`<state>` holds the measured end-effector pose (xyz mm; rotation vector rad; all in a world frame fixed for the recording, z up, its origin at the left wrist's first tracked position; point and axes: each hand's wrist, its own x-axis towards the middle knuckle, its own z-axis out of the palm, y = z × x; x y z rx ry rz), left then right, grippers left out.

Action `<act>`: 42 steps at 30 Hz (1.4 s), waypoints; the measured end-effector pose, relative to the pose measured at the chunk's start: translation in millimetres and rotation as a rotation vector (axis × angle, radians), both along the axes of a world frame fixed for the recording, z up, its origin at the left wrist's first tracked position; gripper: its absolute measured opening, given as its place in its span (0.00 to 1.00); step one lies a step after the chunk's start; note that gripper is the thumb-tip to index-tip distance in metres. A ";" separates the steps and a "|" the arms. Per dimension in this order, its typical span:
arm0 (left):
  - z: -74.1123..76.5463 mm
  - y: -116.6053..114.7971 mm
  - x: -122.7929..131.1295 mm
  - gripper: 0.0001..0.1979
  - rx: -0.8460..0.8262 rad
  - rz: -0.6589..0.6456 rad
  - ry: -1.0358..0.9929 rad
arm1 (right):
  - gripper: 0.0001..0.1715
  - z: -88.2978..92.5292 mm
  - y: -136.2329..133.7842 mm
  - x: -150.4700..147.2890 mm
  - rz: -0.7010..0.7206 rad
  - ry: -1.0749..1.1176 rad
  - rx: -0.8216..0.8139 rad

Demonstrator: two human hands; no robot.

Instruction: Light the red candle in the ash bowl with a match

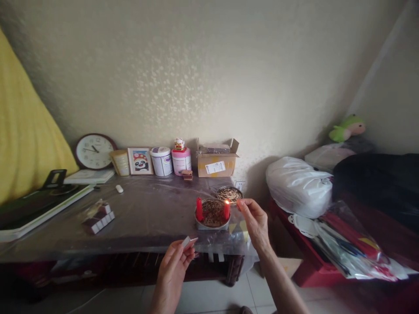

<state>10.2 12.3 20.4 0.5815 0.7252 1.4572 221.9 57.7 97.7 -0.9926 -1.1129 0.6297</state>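
Observation:
My right hand (257,220) pinches a thin match, mostly hidden by the fingers, beside the right red candle (227,211). A small flame glows at that candle's top; whether the match itself burns I cannot tell. The left red candle (199,210) shows no flame. Both candles stand upright in a round tin (212,226) filled with dark brown grains. Lower down, in front of the table edge, my left hand (172,264) is closed around a small matchbox (186,241). Behind the tin sits a round dish (229,193) holding many matchsticks.
Stacked matchboxes (100,218) lie on the plastic-covered table (147,218). Along the wall stand a clock (94,151), a framed panda picture (140,161), two canisters (161,162) and a cardboard box (216,165). White bags (299,185) rest on red furniture at the right.

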 end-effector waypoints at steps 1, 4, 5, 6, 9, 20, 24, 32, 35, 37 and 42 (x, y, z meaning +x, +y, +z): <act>-0.6 0.7 -0.1 0.16 0.000 0.000 -0.001 | 0.16 1.9 4.3 1.8 0.006 0.005 0.003; -3.8 2.8 -0.7 0.16 -0.003 -0.008 0.003 | 0.16 4.6 16.5 6.3 0.022 0.023 0.012; -4.9 3.2 -1.0 0.16 -0.004 -0.014 0.006 | 0.15 4.1 19.9 7.6 0.027 0.024 0.013; -6.0 3.6 -1.3 0.16 -0.007 -0.016 0.008 | 0.15 3.1 22.8 8.9 0.031 0.024 0.011; -7.6 3.8 -1.8 0.16 -0.025 -0.017 0.007 | 0.14 -2.2 28.3 12.0 0.031 0.032 -0.002; -10.5 6.3 -1.9 0.17 -0.057 -0.021 -0.020 | 0.18 -6.6 32.7 12.5 0.053 0.050 -0.059; -11.0 5.7 -2.2 0.16 -0.062 -0.022 -0.023 | 0.17 -8.6 35.3 12.9 0.058 0.052 -0.063; -8.6 4.7 -2.2 0.17 -0.085 -0.018 -0.025 | 0.16 -11.6 40.3 12.1 0.076 0.029 -0.044; -9.1 4.9 -2.1 0.17 -0.082 -0.023 -0.021 | 0.16 -12.7 41.1 12.6 0.100 0.018 -0.049; -9.3 5.0 -2.0 0.17 -0.083 -0.022 -0.018 | 0.16 -13.5 41.0 13.3 0.109 0.014 -0.054; -9.4 4.4 -2.1 0.17 -0.083 -0.018 -0.008 | 0.17 -15.4 40.3 15.5 0.123 0.016 -0.068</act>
